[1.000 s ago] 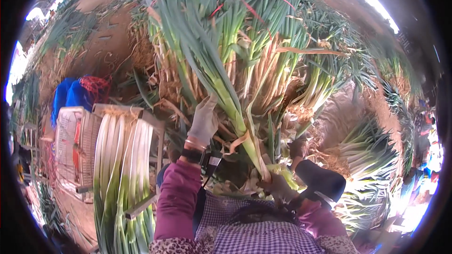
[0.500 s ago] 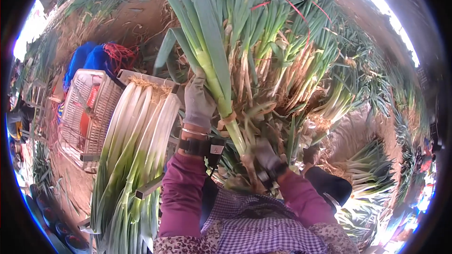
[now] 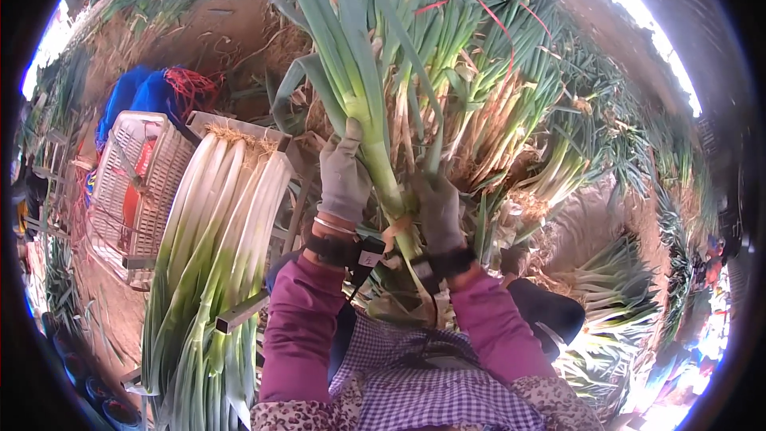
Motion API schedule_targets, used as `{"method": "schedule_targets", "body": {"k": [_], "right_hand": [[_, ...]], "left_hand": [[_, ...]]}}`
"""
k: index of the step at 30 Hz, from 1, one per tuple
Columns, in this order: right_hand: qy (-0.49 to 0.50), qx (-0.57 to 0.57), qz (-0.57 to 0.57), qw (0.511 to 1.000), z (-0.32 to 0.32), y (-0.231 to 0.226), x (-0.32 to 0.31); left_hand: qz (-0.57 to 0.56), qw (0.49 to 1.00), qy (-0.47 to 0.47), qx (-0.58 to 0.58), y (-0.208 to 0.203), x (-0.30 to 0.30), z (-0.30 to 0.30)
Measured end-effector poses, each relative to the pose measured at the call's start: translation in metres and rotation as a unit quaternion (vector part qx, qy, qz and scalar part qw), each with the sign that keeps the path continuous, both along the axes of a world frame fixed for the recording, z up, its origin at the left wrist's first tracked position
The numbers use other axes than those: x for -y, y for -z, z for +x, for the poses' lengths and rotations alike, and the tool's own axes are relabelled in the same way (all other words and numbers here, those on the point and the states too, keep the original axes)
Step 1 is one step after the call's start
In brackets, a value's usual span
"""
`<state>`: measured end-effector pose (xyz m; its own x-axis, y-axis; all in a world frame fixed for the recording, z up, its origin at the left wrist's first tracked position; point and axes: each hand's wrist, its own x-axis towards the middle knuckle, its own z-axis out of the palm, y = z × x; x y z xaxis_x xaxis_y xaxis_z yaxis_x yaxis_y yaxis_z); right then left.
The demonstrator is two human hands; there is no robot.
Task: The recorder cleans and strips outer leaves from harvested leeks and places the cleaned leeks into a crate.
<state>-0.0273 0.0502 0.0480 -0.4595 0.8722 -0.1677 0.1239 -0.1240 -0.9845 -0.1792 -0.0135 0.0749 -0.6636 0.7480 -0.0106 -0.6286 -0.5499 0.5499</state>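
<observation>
My gloved left hand (image 3: 345, 175) is closed round a thick green onion (image 3: 371, 140), its thumb along the stalk just below where the leaves fan out. The stalk slants down toward my lap, and a torn brownish outer skin (image 3: 396, 227) hangs on its lower part. My gloved right hand (image 3: 439, 211) is right beside the stalk, with its fingers closed on a long green leaf (image 3: 431, 132) that arches down from above. Its fingertips are partly hidden.
Trimmed green onions (image 3: 215, 231) lie on a metal rack at my left, beside a pale plastic basket (image 3: 136, 191) and blue bags (image 3: 144, 104). Untrimmed green onions (image 3: 495, 96) are heaped ahead, some tied with red string. More trimmed ones (image 3: 614, 295) lie at the right.
My right hand has risen from the low end of the stalk to beside its middle and now grips a leaf. My left hand still holds the green onion.
</observation>
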Motion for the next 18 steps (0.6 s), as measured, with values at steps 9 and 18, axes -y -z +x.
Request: {"method": "schedule_targets", "body": {"k": [9,18], "right_hand": [[-0.181,0.359,0.188,0.896,0.163,0.057,-0.011],[-0.147,0.102,0.551,0.815,0.021,-0.014,-0.005]], "left_hand": [[0.033,0.999,0.025,-0.01,-0.007,0.004,-0.023],[-0.045,0.996,-0.007,-0.074,-0.007,-0.007,-0.02]]}}
